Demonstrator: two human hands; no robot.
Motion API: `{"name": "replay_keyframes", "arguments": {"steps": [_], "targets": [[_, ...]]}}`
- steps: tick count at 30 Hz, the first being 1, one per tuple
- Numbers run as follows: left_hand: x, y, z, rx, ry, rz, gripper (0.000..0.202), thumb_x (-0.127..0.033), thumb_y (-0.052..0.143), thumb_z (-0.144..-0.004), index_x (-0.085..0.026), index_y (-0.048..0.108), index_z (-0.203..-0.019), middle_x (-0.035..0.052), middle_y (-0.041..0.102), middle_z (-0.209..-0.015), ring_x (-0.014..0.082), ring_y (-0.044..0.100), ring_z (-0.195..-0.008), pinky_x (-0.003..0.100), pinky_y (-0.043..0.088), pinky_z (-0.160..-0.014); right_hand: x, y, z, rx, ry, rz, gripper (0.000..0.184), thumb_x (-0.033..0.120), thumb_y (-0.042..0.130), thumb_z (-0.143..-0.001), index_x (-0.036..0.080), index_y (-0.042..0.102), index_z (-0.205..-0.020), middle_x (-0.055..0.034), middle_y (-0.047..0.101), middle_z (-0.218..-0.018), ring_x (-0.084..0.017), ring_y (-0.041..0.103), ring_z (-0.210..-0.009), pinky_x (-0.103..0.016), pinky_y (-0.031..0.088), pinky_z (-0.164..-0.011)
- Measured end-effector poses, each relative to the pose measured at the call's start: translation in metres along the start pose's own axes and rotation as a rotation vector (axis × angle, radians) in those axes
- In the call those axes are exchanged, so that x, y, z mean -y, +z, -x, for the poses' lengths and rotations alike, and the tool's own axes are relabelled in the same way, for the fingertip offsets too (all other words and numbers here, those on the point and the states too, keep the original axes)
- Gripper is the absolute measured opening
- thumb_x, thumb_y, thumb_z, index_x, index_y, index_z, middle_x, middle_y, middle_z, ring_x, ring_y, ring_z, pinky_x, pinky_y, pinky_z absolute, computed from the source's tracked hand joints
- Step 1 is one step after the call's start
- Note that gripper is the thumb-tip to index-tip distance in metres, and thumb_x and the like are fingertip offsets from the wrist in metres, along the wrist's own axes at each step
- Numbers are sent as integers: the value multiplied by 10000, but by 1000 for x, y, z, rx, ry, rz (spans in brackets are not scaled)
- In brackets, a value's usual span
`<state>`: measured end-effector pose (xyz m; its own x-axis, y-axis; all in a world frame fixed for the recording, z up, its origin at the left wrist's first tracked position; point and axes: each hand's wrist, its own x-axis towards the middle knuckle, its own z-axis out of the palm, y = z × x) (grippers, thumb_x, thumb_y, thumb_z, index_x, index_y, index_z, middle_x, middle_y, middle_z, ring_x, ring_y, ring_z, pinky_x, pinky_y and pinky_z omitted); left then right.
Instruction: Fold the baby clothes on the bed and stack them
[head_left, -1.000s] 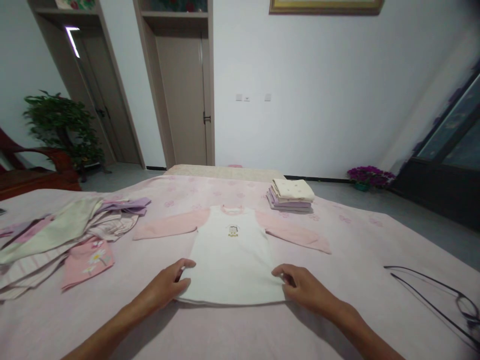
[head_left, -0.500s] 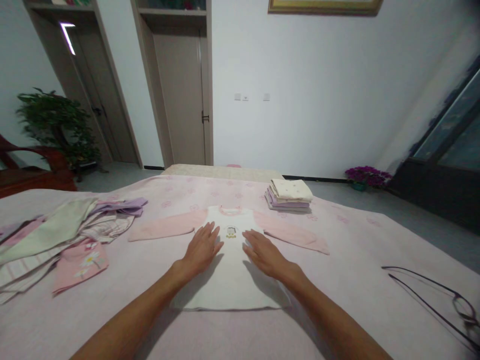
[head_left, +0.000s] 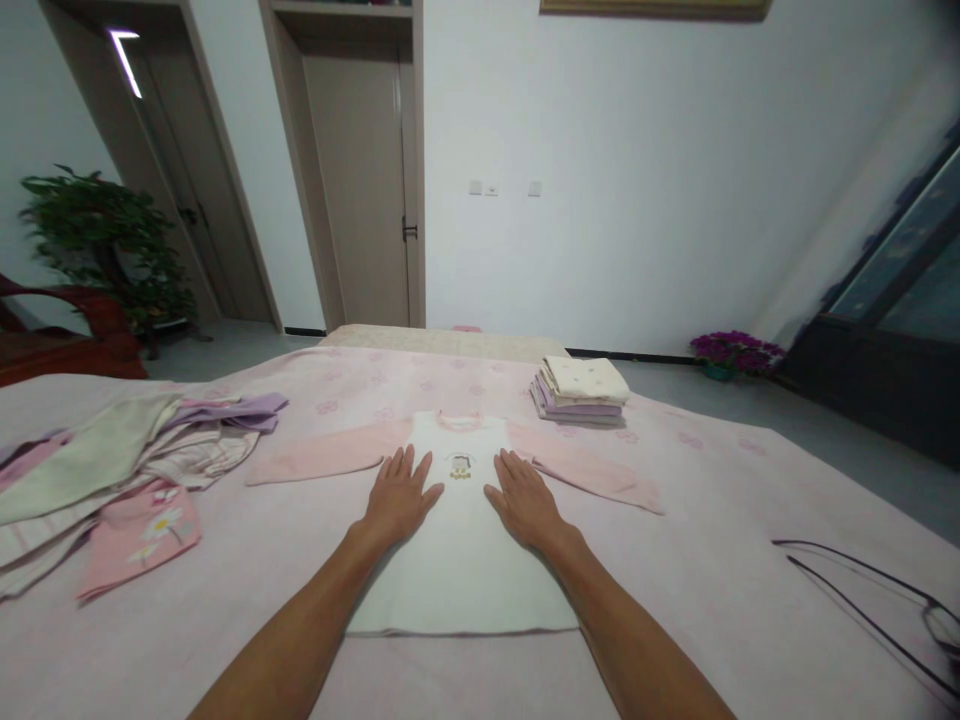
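Observation:
A child's long-sleeved shirt [head_left: 461, 560] lies spread flat in front of me, white in the body with pink sleeves and a small printed figure on the chest. My left hand [head_left: 399, 497] rests palm down on its left side, fingers stretched out. On the other side of the print, my right hand [head_left: 523, 497] lies flat too, fingers extended forward. Neither hand grips the cloth. Both sleeves reach outward over the pink sheet, and the hem is toward me.
Left of the shirt is a loose heap of clothes [head_left: 142, 460]. A folded stack of clothes [head_left: 581, 390] stands beyond the right sleeve. Eyeglasses [head_left: 862, 585] lie at the right on the pink patterned sheet [head_left: 697, 590]. Behind are doors and a white wall.
Both hands have come down flat onto the shirt and moved slightly apart. The view has tilted down a little; the shirt stays spread out.

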<state>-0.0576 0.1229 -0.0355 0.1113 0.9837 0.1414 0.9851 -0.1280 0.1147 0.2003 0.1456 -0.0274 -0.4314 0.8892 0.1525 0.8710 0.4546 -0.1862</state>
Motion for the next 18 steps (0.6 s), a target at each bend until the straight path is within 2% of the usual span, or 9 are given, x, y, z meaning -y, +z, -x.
{"name": "replay_keyframes", "arguments": {"steps": [8,13,18], "targets": [[5,3,0,-34,21,-24,606,-501,333,-995,-181,398,-1505,174,328,-1576,343,254,-1470,488,172,-1182,1,1,0,-56,1,12,589,423,352,-999,76,416,-1470,-159,346,-1563,-275,284,-1459,-445,195,-1200],[5,5,1,-84,26,-73,546,-461,352,-1000,-207,439,-1476,139,393,-1550,318,318,-1446,483,226,-1168,1,4,-1,-74,0,50,536,362,342,-1004,87,447,-1452,-154,397,-1537,-256,330,-1436,-423,220,-1193],[3,3,3,-125,37,-106,490,-389,375,-1003,-196,487,-1439,152,450,-1508,308,374,-1416,473,258,-1164,5,1,-1,-79,9,80,504,330,346,-1005,101,470,-1435,-151,423,-1521,-239,352,-1423,-401,236,-1184]]}}
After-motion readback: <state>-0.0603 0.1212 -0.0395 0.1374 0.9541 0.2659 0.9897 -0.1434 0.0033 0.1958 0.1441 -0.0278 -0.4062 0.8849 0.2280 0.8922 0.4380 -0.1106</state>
